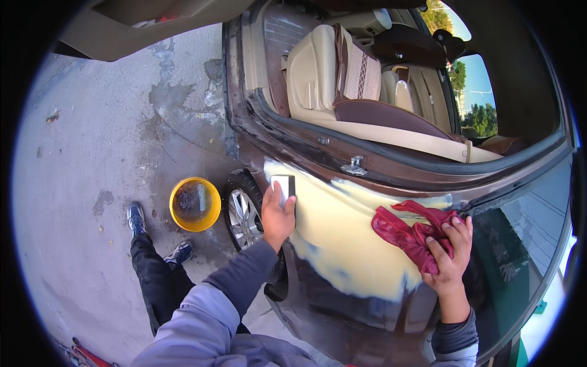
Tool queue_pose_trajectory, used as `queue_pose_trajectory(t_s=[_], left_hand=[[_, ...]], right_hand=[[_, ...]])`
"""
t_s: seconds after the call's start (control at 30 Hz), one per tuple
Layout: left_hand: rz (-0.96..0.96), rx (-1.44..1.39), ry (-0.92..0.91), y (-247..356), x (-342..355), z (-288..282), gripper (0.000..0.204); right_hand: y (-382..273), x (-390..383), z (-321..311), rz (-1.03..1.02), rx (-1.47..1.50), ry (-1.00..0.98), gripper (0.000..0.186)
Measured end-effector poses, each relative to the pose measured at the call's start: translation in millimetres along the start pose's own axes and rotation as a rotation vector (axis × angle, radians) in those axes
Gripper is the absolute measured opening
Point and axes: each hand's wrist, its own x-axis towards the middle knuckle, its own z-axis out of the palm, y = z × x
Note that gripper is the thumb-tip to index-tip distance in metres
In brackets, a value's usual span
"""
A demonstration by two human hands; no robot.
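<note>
My left hand grips a small white block with a dark edge, held against the cream filler patch at its upper left end, on the dark brown rear side panel of a car. My right hand holds a wet-looking, crumpled dark red cloth over the right part of that patch. The patch has grey, feathered edges.
The open rear door hangs at top left, beside the beige seats. A wheel sits below the panel. A yellow bucket of water stands on stained concrete, near my feet. Red metal equipment lies lower left.
</note>
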Motion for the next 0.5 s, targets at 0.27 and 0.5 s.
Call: queue_pose_trajectory(t_s=[0.27,0.5], left_hand=[[0.075,0.036,0.080,10.1,-57.1,12.6,0.072],[0.090,-0.068,0.212,-7.8,26.0,-9.9,0.069]], right_hand=[[7.8,3.9,-14.9,-0.183,0.138,-0.219,0.045],[7.3,5.4,-9.4,-0.183,0.135,-0.194,0.040]])
